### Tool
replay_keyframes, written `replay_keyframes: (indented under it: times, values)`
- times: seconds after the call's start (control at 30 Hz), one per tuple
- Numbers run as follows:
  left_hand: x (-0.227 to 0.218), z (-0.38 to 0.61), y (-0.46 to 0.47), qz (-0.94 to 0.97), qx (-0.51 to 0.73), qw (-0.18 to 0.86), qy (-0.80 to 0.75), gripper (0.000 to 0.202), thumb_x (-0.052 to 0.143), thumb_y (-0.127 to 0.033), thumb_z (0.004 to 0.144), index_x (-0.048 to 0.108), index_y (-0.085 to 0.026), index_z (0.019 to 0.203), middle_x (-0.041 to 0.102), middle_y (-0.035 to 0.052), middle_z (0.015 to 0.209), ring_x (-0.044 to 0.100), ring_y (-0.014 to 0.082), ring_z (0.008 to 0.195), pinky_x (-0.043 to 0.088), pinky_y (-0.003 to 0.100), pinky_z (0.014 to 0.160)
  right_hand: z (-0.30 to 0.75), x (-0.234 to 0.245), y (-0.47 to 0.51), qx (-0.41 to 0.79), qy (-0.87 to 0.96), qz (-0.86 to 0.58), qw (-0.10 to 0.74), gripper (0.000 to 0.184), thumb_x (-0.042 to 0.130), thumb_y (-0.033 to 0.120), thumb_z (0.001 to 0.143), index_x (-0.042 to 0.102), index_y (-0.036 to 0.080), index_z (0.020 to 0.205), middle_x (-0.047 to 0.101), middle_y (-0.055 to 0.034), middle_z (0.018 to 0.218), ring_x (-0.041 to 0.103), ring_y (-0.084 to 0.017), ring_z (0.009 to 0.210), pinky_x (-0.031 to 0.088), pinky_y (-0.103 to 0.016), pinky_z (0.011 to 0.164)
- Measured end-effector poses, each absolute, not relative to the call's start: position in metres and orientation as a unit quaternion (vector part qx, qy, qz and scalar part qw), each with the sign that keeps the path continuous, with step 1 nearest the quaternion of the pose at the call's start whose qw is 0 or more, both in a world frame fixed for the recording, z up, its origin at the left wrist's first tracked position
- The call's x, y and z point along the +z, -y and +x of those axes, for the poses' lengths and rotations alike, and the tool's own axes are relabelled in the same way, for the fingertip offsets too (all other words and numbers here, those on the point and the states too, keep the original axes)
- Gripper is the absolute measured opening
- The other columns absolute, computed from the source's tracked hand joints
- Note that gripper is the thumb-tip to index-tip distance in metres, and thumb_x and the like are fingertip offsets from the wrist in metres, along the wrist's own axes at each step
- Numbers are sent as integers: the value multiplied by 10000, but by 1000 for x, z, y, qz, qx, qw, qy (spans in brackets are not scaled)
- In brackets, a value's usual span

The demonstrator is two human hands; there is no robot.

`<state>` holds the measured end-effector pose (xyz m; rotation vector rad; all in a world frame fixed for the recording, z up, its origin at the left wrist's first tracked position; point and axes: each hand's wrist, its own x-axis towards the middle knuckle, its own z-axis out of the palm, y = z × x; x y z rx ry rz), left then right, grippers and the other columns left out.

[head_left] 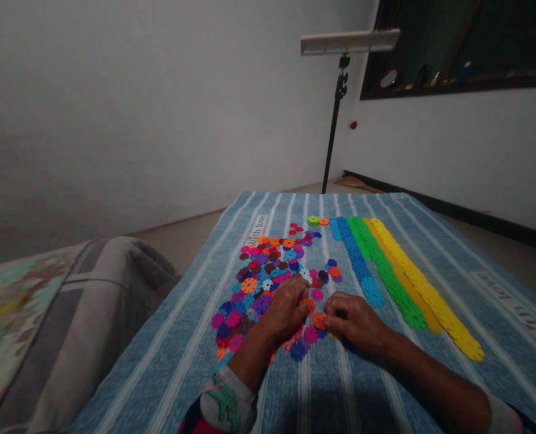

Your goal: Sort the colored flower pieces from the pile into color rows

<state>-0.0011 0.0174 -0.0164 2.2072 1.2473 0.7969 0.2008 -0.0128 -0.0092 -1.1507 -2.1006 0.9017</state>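
A pile of small plastic snowflake discs (pixel 268 271) in many colours lies on a blue striped cloth (pixel 196 337). My left hand (pixel 286 310) rests on the pile's near edge, fingers curled on an orange disc (pixel 308 304). My right hand (pixel 356 322) lies just to the right, its fingers pinched on another orange disc (pixel 318 319). To the right run sorted rows: a blue row (pixel 356 259), a green row (pixel 383 268), an orange row (pixel 408 283) and a yellow row (pixel 424 286).
One green disc (pixel 313 220) and one orange disc (pixel 324 221) lie apart at the far end of the rows. A folded blanket (pixel 82 325) lies at the left. A light stand (pixel 335 114) rises by the white wall behind the cloth.
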Motion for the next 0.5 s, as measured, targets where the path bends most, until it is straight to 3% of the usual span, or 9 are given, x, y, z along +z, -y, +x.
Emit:
replay_keyframes:
  times: [0.23,0.5]
  values:
    - [-15,4,-12,731,371,371,-437,70,573,-212,749,562,-181,687,616,9,715,566,154,723,435,278,717,193,-18,-2,315,777,-441,322,219,601,228,810,509,197,614,549,18,676,526,-129,657,382,-255,623]
    - [-13,6,-10,646,415,480,-424,120,623,-264,753,652,-155,713,626,1,672,558,125,647,427,238,640,189,-27,-6,312,740,-485,345,180,592,319,827,599,206,687,612,18,655,551,-140,626,400,-261,611]
